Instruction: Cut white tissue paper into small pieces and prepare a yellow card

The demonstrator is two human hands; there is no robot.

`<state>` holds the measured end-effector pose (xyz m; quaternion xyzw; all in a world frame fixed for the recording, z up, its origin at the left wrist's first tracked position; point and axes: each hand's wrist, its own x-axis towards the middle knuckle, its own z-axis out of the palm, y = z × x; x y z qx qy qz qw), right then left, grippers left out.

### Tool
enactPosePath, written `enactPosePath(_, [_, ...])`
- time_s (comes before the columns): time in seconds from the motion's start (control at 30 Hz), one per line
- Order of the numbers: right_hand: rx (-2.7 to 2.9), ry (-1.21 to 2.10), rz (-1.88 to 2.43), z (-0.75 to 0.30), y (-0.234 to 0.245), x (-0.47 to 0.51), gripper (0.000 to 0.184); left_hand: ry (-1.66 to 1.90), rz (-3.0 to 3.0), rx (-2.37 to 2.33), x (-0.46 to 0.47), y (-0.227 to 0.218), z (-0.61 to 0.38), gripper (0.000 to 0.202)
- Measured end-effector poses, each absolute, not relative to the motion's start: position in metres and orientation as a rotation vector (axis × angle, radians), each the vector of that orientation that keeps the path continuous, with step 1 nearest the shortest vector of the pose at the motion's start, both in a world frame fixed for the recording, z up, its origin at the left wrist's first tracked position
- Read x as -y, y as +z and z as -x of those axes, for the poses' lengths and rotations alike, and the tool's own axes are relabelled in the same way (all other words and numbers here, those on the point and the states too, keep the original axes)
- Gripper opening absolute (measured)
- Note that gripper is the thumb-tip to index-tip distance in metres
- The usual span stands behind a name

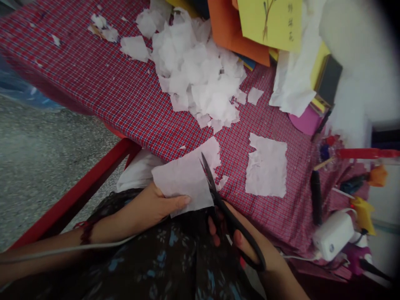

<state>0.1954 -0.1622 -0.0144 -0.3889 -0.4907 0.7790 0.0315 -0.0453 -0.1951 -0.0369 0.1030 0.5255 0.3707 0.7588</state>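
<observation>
My left hand (159, 202) pinches a sheet of thin white paper (184, 177) by its lower edge, with the thumb on top. Black-handled scissors (239, 229) sit in my right hand (242, 241), fingers in the handle loops. The slightly parted blades lie at the right side of the paper, one above it. A small torn scrap (223, 182) is just beyond the blades. To the right, a second white paper piece (267, 168) with ragged edges lies flat on the cloth. Farther back is a large heap of white paper pieces (200, 66).
A red checked tablecloth (125, 91) covers the table. Orange and yellow paper (268, 25) stands at the back right. A white power bank-like box (334, 235), a red pen-like stick (365, 153) and a black marker-like object (316, 198) lie right. A red bar (75, 191) runs at left.
</observation>
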Motion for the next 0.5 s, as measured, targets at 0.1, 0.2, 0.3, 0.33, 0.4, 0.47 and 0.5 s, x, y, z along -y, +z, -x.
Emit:
enactPosePath(0.1, [1.557, 2.421, 1.154, -0.198, -0.012, 0.157, 0.061, 0.852, -0.297, -1.123, 0.19, -0.031, 0.047, 0.03])
enactPosePath(0.2, [1.618, 2.419, 1.222, -0.195, -0.004, 0.15, 0.055, 0.869, -0.345, -1.128, 0.186, -0.025, 0.051, 0.03])
enactPosePath(0.3, [1.631, 2.399, 1.306, -0.187, 0.007, 0.143, 0.052, 0.857, -0.358, -1.132, 0.187, -0.026, 0.053, 0.029])
enactPosePath(0.33, [1.625, 2.387, 1.331, -0.184, 0.011, 0.141, 0.052, 0.851, -0.368, -1.136, 0.189, -0.029, 0.053, 0.03])
enactPosePath(0.4, [1.611, 2.377, 1.377, -0.18, 0.014, 0.138, 0.053, 0.831, -0.411, -1.139, 0.192, -0.038, 0.054, 0.035])
enactPosePath(0.47, [1.592, 2.387, 1.398, -0.179, 0.013, 0.138, 0.053, 0.801, -0.466, -1.126, 0.196, -0.049, 0.054, 0.04])
enactPosePath(0.5, [1.582, 2.396, 1.397, -0.18, 0.012, 0.138, 0.052, 0.789, -0.49, -1.117, 0.197, -0.053, 0.054, 0.043])
